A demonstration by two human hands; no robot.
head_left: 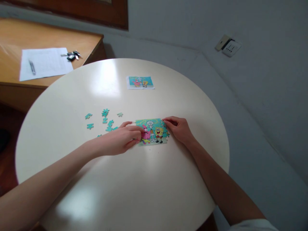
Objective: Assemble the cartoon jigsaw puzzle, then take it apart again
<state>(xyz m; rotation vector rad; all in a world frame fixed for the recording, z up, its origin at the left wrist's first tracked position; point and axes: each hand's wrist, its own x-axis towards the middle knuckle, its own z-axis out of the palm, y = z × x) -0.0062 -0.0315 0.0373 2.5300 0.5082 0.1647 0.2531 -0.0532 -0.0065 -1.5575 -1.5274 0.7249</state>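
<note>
A partly joined jigsaw puzzle [152,132] lies flat on the white table, showing pink, pale and yellow cartoon figures on teal. Its right edge is uneven, with knobs and gaps. My left hand [127,137] rests across the left end of the puzzle, fingers curled down and thumb near the lower edge, holding it. At the upper right corner, the thumb and fingers of my right hand [178,128] pinch together on a jigsaw piece that they mostly hide. Several loose teal jigsaw pieces [90,126] are scattered left of my left hand, some partly behind it.
A small printed reference picture [141,82] lies farther back on the round table [183,93]. On a wooden desk [79,38] at the far left are a paper sheet [50,62], a pen [32,67] and keys [71,56]. A wall with a socket [231,48] stands behind and right.
</note>
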